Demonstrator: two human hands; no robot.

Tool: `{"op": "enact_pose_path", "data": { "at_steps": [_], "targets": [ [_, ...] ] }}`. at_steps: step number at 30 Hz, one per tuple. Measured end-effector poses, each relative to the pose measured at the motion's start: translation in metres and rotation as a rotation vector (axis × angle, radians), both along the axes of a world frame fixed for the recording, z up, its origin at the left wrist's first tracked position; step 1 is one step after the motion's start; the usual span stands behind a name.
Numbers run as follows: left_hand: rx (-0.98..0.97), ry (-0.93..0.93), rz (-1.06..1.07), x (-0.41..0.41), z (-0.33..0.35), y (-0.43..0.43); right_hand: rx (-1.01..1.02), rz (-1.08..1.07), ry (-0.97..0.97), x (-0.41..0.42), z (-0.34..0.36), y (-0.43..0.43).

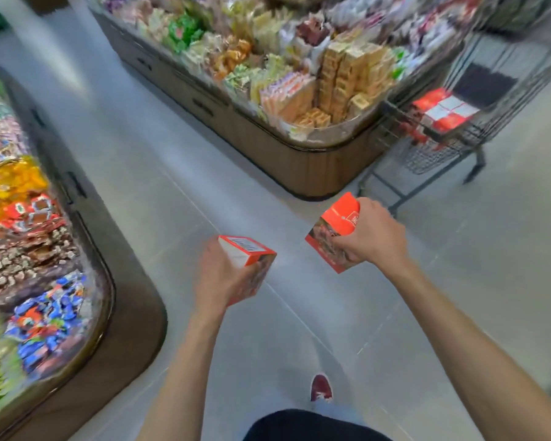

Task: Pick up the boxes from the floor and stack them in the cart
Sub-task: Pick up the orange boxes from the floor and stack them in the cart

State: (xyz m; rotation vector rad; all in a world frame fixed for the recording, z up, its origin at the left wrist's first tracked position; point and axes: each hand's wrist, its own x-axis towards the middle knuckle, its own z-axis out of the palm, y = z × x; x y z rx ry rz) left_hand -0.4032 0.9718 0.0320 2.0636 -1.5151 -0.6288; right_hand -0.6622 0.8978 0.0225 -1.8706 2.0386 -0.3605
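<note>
- Plainly, your left hand [218, 275] held a red box [248, 253] low in the middle of the frame. Its fingers were clamped round the lower part, and a white face with a barcode pointed up.
- Your right hand [374, 237] gripped a second red box [334, 224] just right of centre. Its fingers were curled over the near side and clamped on it. This box was tilted, with one corner pointing up.
- Both boxes were off the floor [172, 186] and apart from each other, with grey floor showing between them.
- The wire cart [522, 68] stood in the upper right of the frame, well apart from both hands. It was beside the rounded end of a wood-panelled display bin [299, 167].
- Inside the cart, red-and-white boxes [442, 111] lay together towards its lower left end; blur kept you from counting them.
- A second display bin [124, 313], full of bright wrapped sweets, ran down the left edge of the frame.
- A dark red shoe [321, 387] showed on the floor at bottom centre, above a dark garment [312, 424] at the bottom edge.
- The frame was blurred, so the print on the boxes could not be read.
</note>
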Motion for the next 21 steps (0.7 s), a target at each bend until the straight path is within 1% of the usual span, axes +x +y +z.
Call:
{"op": "enact_pose_path", "data": {
  "at_steps": [3, 4, 6, 11, 18, 21],
  "targets": [
    [0.016, -0.038, -0.059, -0.036, -0.013, -0.053, 0.027, -0.113, -0.008, -0.049, -0.006, -0.022],
    [0.029, -0.060, -0.087, -0.043, -0.027, -0.073, 0.029, -0.149, -0.018, -0.063, -0.008, -0.029],
    [0.043, -0.060, -0.132, -0.065, -0.037, -0.105, 0.029, -0.216, -0.045, -0.090, -0.012, -0.041],
    [-0.001, -0.035, -0.163, -0.127, -0.030, -0.174, 0.046, -0.353, -0.019, -0.147, -0.020, -0.082],
    [-0.016, 0.021, -0.258, -0.198, -0.039, -0.315, 0.059, -0.465, 0.002, -0.213, -0.015, -0.185],
    [-0.017, -0.005, -0.302, -0.226, -0.037, -0.379, 0.062, -0.499, -0.015, -0.238, -0.007, -0.237]
  ]
}}
